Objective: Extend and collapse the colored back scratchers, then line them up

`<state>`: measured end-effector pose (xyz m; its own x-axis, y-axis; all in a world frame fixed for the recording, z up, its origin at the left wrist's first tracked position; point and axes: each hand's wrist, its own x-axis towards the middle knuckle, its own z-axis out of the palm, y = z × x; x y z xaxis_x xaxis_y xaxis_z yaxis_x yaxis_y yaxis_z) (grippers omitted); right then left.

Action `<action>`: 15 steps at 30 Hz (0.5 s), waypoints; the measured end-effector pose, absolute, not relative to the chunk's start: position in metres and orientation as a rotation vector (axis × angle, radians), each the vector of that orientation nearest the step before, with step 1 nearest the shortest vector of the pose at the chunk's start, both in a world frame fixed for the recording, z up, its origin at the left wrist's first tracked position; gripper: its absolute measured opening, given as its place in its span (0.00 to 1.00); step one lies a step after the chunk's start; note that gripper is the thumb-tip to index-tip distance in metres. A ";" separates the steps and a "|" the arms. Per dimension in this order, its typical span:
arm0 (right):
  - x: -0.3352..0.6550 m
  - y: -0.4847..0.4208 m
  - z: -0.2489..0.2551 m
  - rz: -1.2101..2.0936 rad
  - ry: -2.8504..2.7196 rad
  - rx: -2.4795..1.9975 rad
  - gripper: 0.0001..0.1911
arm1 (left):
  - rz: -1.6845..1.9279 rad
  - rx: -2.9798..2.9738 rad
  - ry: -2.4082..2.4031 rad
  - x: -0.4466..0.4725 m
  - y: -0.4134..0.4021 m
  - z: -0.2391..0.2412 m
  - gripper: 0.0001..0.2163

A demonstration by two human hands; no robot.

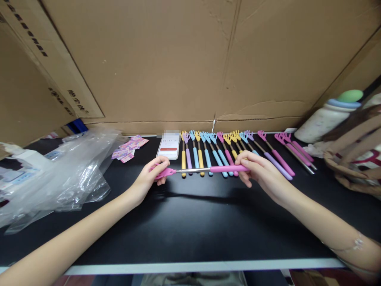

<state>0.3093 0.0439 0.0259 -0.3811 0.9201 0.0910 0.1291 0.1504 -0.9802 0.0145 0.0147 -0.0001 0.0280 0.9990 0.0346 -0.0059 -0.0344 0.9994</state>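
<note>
A pink back scratcher [195, 170] is held level above the black table, its metal rod showing between my hands. My left hand [155, 171] is closed around its pink claw head, which the fingers partly cover. The end of the pink handle is pinched in my right hand [250, 167]. Behind it lies a row of back scratchers in yellow, purple, blue and pink, such as a purple one [278, 166], with claws toward the cardboard. To the right of the row are pink claw pieces and separate rods [300, 159].
Clear plastic bags [74, 171] pile up on the left of the table [190, 230]. Small printed cards [129, 149] and a phone with a timer [168, 147] lie near the cardboard wall [154, 59]. A white bottle [324, 119] and a fabric bag [354, 151] stand at the right.
</note>
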 end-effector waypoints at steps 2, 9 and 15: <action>0.309 0.044 0.026 1.310 -1.661 -1.023 0.11 | 1.213 1.241 1.167 0.014 0.015 0.000 0.15; 0.310 0.045 0.025 1.313 -1.666 -1.009 0.11 | 1.213 1.227 1.159 0.014 0.014 0.000 0.15; 0.310 0.045 0.025 1.316 -1.671 -1.004 0.11 | 1.221 1.236 1.167 0.015 0.015 0.000 0.15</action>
<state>0.3099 0.0450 0.0250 -0.3935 0.9141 0.0976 0.1196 0.1561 -0.9805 0.0145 0.0150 0.0003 0.0239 0.9992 0.0326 -0.0120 -0.0323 0.9994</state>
